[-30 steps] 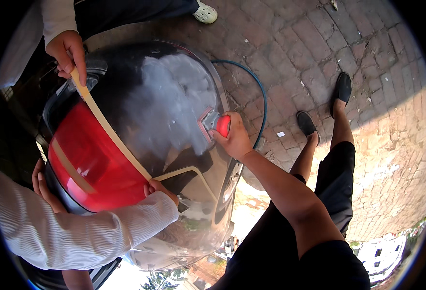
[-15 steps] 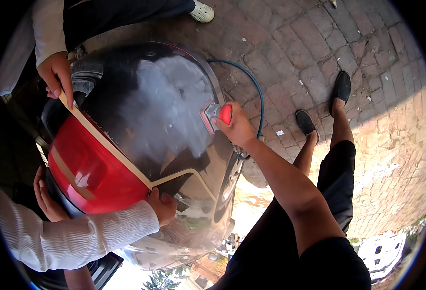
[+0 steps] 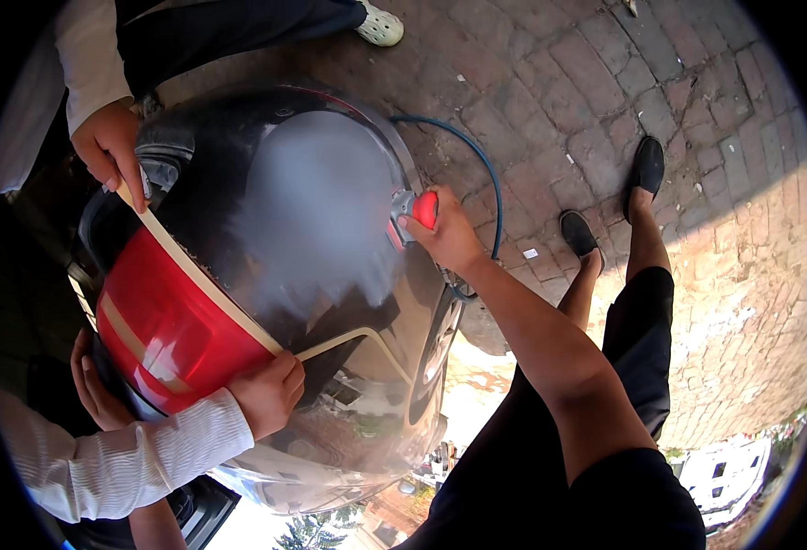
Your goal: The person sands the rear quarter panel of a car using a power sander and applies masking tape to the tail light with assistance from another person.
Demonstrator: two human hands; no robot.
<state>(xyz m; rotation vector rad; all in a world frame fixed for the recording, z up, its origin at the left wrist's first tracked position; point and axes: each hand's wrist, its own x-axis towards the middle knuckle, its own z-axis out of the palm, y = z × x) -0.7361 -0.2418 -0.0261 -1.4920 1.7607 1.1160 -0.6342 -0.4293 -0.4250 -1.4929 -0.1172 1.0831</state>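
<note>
I had the right hand (image 3: 446, 236) clamped round the sander (image 3: 407, 211), at the right edge of the car's (image 3: 211, 183) grey patch (image 3: 316, 202). The left hand (image 3: 101, 396), well apart, lay beside the red lamp (image 3: 183, 325); its grip I couldn't tell. A co-worker's hands (image 3: 270, 394) held the tape (image 3: 176, 246).

Hands, four: the wearer's left hand (image 3: 101, 392) and right hand (image 3: 447, 233), with two hands of a co-worker (image 3: 112, 147) (image 3: 273, 390). Tools, one: a red-topped sander (image 3: 407, 207). Hose (image 3: 481, 147), one. Vehicles, one: a dark car (image 3: 203, 197), bearing one red tail light (image 3: 183, 316) and one grey patch (image 3: 321, 202). Pale strips (image 3: 209, 277) (image 3: 357, 334), two. Footwear in view, three: two dark shoes (image 3: 647, 174) (image 3: 578, 232) and one pale clog (image 3: 381, 25).
</note>
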